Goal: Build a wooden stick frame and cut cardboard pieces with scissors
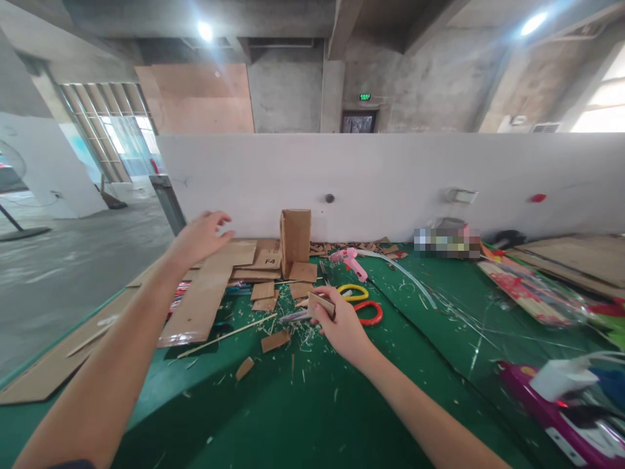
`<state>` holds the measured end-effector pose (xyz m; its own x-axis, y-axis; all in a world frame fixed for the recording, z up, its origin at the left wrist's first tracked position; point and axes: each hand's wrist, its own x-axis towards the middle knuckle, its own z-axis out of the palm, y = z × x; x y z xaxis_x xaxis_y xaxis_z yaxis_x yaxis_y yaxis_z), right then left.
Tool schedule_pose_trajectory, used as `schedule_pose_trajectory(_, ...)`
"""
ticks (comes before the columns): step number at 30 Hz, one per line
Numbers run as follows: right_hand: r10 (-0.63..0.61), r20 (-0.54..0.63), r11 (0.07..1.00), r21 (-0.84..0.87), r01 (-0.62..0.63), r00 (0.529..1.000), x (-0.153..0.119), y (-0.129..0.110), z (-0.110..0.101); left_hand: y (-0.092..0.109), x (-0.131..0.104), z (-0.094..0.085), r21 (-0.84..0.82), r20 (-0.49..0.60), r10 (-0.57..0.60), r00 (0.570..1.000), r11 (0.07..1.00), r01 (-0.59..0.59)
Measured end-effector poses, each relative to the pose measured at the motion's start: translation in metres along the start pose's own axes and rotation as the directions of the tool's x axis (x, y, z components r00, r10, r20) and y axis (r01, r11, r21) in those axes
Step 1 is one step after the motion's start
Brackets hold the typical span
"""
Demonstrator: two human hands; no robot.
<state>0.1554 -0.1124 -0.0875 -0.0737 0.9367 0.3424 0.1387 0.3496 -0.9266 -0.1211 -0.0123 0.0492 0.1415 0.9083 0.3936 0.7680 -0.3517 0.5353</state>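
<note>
My right hand point(340, 326) grips a small piece of cardboard point(321, 306) between thumb and fingers, above the table. Just beyond it lie scissors with a yellow and a red handle loop point(370, 314), partly hidden by the hand. My left hand point(205, 236) is raised over the flat cardboard sheets point(198, 306) on the left, fingers apart and holding nothing. A folded cardboard piece point(296, 238) stands upright at the back, with small cut squares point(263, 291) in front of it. A pink glue gun point(349, 262) lies to its right.
Shavings and scraps point(276, 341) litter the green table point(273, 417). A thin wooden stick point(227, 335) lies at centre left. A black cord point(430, 342) runs toward a purple power strip point(547, 410) at right. Plastic-wrapped items point(537, 286) lie far right; a white partition point(381, 176) stands behind.
</note>
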Motion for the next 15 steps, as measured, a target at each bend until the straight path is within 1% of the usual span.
schedule_pose_trajectory(1,-0.041,0.001,0.997,-0.070,0.041,0.999,0.000,-0.001,0.000,0.018,-0.006,0.006,0.051,0.073,0.112,0.991,0.992,-0.116)
schedule_pose_trajectory(2,-0.079,0.003,0.988,-0.134,0.079,0.997,0.001,-0.003,-0.001,0.036,-0.014,0.015,0.013,0.223,0.210,0.952,0.976,-0.218)
schedule_pose_trajectory(3,-0.112,0.001,0.976,-0.188,0.110,0.994,0.001,-0.004,-0.001,0.052,-0.022,0.025,-0.046,0.390,0.285,0.876,0.956,-0.290)
schedule_pose_trajectory(4,-0.139,-0.004,0.963,-0.232,0.134,0.990,0.002,-0.005,-0.002,0.066,-0.030,0.036,-0.110,0.533,0.349,0.771,0.932,-0.346)
schedule_pose_trajectory(5,-0.158,-0.014,0.953,-0.265,0.148,0.987,0.002,-0.006,-0.003,0.077,-0.037,0.047,-0.166,0.621,0.407,0.670,0.904,-0.395)
schedule_pose_trajectory(6,-0.168,-0.028,0.944,-0.291,0.153,0.985,0.003,-0.006,-0.004,0.085,-0.043,0.058,-0.213,0.647,0.456,0.611,0.877,-0.430)
schedule_pose_trajectory(7,-0.171,-0.039,0.938,-0.311,0.151,0.985,0.003,-0.006,-0.006,0.090,-0.048,0.068,-0.211,0.628,0.482,0.610,0.861,-0.463)
schedule_pose_trajectory(8,-0.169,-0.043,0.934,-0.327,0.146,0.985,0.004,-0.006,-0.008,0.093,-0.051,0.076,-0.178,0.572,0.500,0.650,0.849,-0.497)
schedule_pose_trajectory(9,-0.167,-0.042,0.930,-0.338,0.143,0.985,0.004,-0.006,-0.010,0.093,-0.052,0.083,-0.144,0.532,0.510,0.676,0.841,-0.522)
schedule_pose_trajectory(10,-0.164,-0.036,0.927,-0.346,0.142,0.986,0.005,-0.006,-0.011,0.092,-0.052,0.088,-0.104,0.491,0.520,0.699,0.832,-0.546)
schedule_pose_trajectory(11,-0.161,-0.029,0.925,-0.353,0.141,0.986,0.005,-0.005,-0.013,0.090,-0.051,0.092,-0.070,0.462,0.530,0.711,0.821,-0.567)
schedule_pose_trajectory(13,-0.152,-0.022,0.916,-0.379,0.133,0.988,0.006,-0.005,-0.015,0.086,-0.049,0.096,-0.032,0.445,0.549,0.708,0.800,-0.600)
schedule_pose_trajectory(15,-0.141,-0.025,0.901,-0.417,0.118,0.990,0.006,-0.005,-0.015,0.084,-0.047,0.097,-0.028,0.445,0.550,0.707,0.797,-0.603)
